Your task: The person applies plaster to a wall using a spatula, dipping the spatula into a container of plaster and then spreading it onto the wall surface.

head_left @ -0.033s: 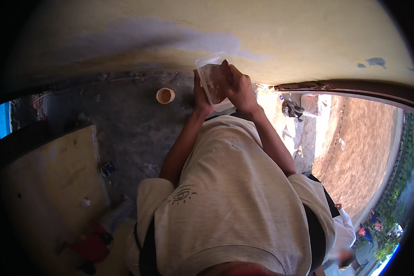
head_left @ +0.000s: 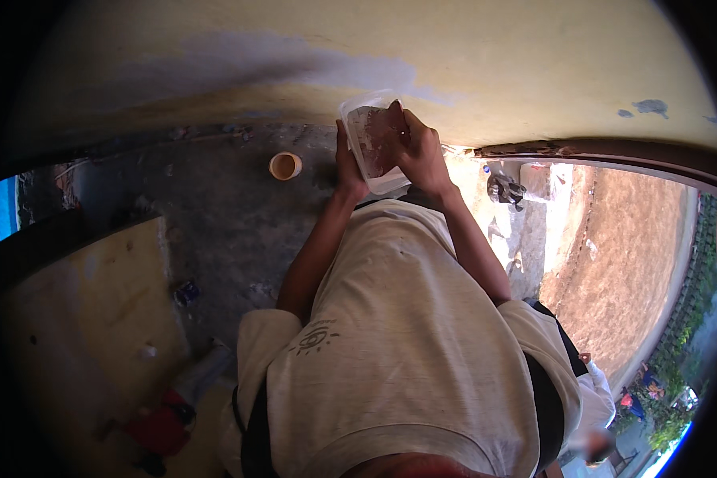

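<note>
My left hand grips the side of a clear plastic container, held tilted in front of my body near the yellow wall. My right hand is closed on a flat reddish-brown piece with smeared patches, which lies over the container's inside; its exact kind is unclear. A small pale cup stands on the grey floor to the left of my hands.
The wall spans the top. A yellow panel is at lower left, a red item below it. A doorway at right opens onto dirt ground, with a dark bag and people in the distance, one in a white sleeve.
My right hand has shifted slightly, turning the reddish-brown piece so more of its face shows. My left hand still holds the container in much the same place.
</note>
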`<action>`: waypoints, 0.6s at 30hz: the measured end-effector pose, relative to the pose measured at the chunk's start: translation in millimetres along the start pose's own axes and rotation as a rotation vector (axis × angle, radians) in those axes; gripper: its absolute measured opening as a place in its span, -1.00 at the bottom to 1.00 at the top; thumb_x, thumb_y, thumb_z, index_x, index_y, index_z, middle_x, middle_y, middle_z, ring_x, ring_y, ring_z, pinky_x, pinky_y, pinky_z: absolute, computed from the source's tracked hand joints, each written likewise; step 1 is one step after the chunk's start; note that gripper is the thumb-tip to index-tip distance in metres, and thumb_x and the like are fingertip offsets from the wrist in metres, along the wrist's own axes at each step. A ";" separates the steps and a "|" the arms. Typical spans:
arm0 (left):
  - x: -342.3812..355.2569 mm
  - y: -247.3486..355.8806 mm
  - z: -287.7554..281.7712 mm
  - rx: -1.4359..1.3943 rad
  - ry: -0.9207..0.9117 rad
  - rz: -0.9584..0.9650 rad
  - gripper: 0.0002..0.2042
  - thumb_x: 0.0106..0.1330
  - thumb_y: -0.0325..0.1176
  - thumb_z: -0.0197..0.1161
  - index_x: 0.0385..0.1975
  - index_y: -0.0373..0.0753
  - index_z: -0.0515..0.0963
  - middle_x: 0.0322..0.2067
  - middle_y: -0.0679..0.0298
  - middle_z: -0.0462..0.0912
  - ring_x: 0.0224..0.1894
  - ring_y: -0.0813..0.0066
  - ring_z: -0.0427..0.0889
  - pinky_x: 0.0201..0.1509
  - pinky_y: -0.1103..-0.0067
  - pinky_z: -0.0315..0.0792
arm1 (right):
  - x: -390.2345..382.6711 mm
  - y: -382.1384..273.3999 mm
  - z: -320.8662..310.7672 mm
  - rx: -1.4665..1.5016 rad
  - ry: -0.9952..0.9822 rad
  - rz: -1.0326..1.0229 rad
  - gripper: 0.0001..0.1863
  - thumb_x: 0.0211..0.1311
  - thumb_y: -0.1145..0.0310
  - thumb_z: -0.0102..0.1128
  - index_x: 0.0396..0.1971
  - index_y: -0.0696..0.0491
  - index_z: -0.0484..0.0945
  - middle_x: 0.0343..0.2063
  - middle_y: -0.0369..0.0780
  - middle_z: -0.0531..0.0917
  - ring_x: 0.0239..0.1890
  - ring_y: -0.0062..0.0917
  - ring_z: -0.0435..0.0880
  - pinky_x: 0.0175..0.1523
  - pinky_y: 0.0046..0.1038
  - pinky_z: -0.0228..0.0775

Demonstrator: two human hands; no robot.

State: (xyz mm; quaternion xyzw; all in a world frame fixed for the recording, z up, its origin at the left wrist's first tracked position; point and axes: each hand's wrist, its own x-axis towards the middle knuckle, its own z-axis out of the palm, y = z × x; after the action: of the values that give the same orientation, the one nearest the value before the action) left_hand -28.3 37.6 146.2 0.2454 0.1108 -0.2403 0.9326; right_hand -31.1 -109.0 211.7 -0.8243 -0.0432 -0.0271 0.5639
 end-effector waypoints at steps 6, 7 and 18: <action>9.9 -4.9 6.9 0.023 -0.037 0.015 -0.18 0.33 0.41 -0.23 0.32 -0.19 0.24 0.16 0.10 0.47 0.16 0.15 0.51 0.21 0.17 0.44 | 5.5 -1.1 -34.0 -0.047 0.061 0.069 -0.80 0.24 0.42 0.10 -0.23 0.23 0.44 -0.60 -0.08 0.59 -0.61 -0.47 0.52 -0.45 -0.44 0.37; 10.1 -5.4 7.6 0.012 -0.061 0.011 -0.19 0.33 0.41 -0.24 0.31 -0.19 0.25 0.15 0.11 0.48 0.16 0.15 0.51 0.20 0.17 0.45 | 5.3 -2.0 -36.2 -0.090 0.030 0.088 -0.80 0.24 0.43 0.10 -0.23 0.24 0.44 -0.59 -0.08 0.60 -0.60 -0.44 0.57 -0.44 -0.44 0.39; 11.1 -3.6 -17.8 0.015 -0.046 0.036 -0.32 0.43 0.29 -0.27 0.26 -0.16 0.33 0.14 0.18 0.49 0.15 0.24 0.52 0.20 0.30 0.46 | -0.1 14.9 11.2 -0.130 -0.005 -0.004 -0.71 0.27 0.42 0.10 -0.06 0.23 0.45 -0.58 0.00 0.62 -0.56 -0.23 0.64 -0.44 -0.36 0.45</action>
State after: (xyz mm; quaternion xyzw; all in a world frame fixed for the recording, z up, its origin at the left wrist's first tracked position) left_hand -22.2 39.6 125.9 0.2487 0.0833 -0.2298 0.9372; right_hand -29.8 -104.0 193.9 -0.8592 -0.0445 -0.0288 0.5089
